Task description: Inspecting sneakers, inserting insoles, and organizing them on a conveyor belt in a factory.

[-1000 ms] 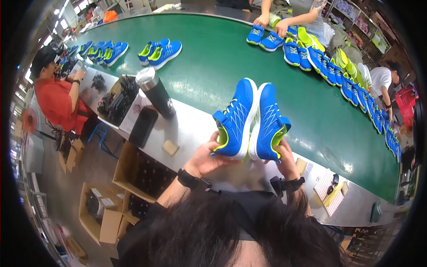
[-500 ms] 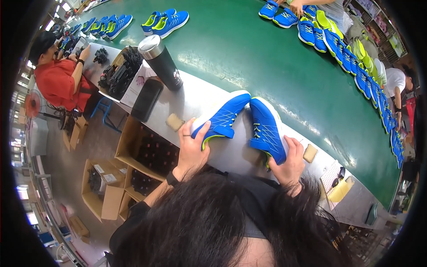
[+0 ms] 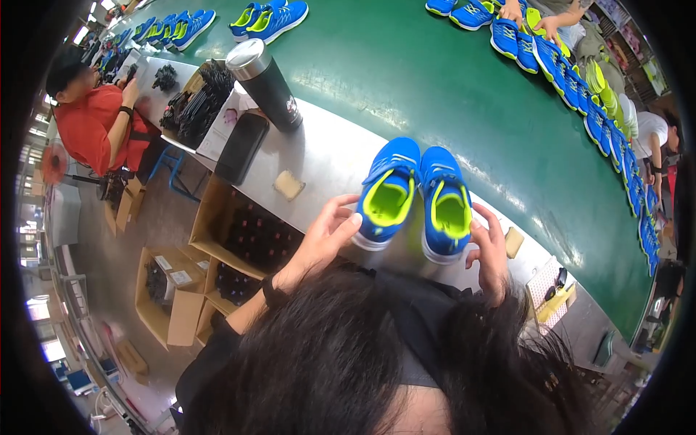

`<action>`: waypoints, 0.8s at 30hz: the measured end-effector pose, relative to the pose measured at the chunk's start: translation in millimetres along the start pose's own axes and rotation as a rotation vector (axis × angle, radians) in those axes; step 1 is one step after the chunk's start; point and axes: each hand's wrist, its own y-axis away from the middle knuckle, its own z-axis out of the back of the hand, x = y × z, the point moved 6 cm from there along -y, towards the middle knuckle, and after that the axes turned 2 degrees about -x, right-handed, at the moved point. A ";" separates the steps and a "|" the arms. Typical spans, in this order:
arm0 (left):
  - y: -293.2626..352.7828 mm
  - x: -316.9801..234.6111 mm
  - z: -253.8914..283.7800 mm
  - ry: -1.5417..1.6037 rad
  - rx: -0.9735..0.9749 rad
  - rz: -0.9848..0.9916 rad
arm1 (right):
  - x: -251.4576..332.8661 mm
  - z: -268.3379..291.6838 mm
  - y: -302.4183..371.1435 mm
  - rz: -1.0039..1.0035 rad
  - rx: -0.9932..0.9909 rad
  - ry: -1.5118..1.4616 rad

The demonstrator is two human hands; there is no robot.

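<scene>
Two blue sneakers with lime-green linings stand side by side in front of me, openings up and toes pointing away, over the edge of the metal worktop. At the outer heel side of the left sneaker, my left hand grips with thumb and fingertips. My right hand is curled against the outer heel side of the right sneaker; part of its grip is hidden behind the shoe. The soles are mostly out of sight, so I cannot tell whether they rest fully on the surface.
A black steel-topped flask, dark phone and tan sponge lie left; another sponge is right. Beyond runs a green belt with rows of sneakers. Co-workers stand around; open cartons sit lower left.
Both sneakers have turned from lying tilted on their sides to upright, openings showing. My hands have shifted to their outer heel sides. A co-worker's hands moved at the far right row.
</scene>
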 end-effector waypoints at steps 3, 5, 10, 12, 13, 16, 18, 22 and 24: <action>5.5 1.4 -22.8 0.435 0.150 0.060 | -0.1 -14.0 0.6 0.017 0.182 -0.270; 3.5 5.3 -24.6 0.484 0.167 0.053 | -3.4 -14.2 0.0 0.028 0.155 -0.256; -0.7 19.8 -18.6 0.016 0.159 0.003 | -9.5 -3.1 -3.9 0.059 0.116 0.081; -1.7 11.8 -21.9 -0.143 0.140 -0.166 | -12.1 0.9 -2.3 0.066 0.139 0.145; -0.5 11.1 -17.9 -0.173 0.007 -0.158 | -12.5 3.2 -1.3 0.078 0.125 0.133; 6.4 -3.9 -17.9 -0.320 -0.184 -0.273 | -16.0 1.4 2.5 0.107 0.103 0.100; 9.6 -18.2 -21.5 -0.435 -0.247 -0.401 | -18.7 -2.2 4.1 0.135 0.057 0.126; 12.4 -32.9 -40.0 -0.596 -0.181 -0.553 | -28.8 -15.2 6.6 0.133 0.073 0.122; 11.2 -30.9 -44.9 -0.636 -0.173 -0.502 | -29.6 -19.3 4.8 0.194 0.034 0.167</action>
